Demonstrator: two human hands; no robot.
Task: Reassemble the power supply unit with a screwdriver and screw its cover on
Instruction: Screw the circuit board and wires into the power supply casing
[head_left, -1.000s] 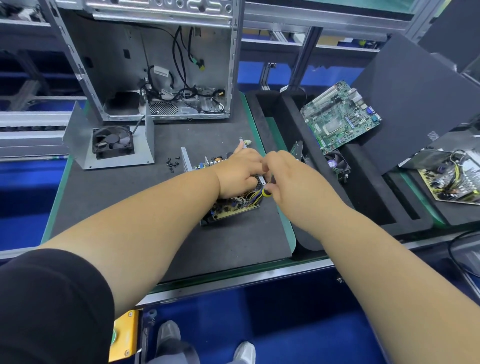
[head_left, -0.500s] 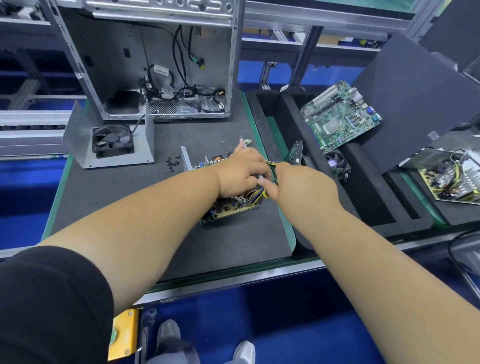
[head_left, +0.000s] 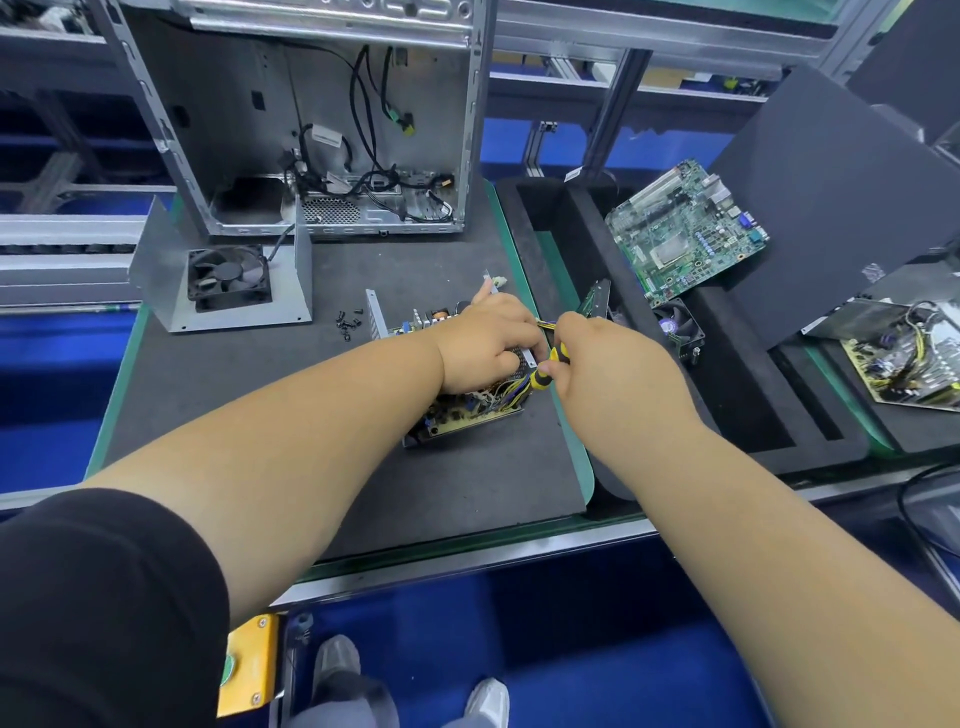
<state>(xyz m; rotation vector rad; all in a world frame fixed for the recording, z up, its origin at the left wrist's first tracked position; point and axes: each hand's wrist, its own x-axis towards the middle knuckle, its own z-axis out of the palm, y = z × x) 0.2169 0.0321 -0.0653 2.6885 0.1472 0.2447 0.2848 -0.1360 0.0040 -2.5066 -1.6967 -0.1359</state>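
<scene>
On the dark, matte bench mat (head_left: 218, 395) I see my left hand (head_left: 485, 348) pressing the bare power supply board (head_left: 467, 410) at centre, my right hand (head_left: 608, 364) gripping a yellow-black screwdriver (head_left: 545, 374); its folded sheet-metal cover (head_left: 171, 291) sits far left.

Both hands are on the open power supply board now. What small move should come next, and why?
Probably seat the screwdriver tip on the board's screw and turn. The right hand grips the yellow-black handle, the left hand steadies the board, and the fan cover lies apart, not yet fitted. The tip itself is hidden.
</scene>
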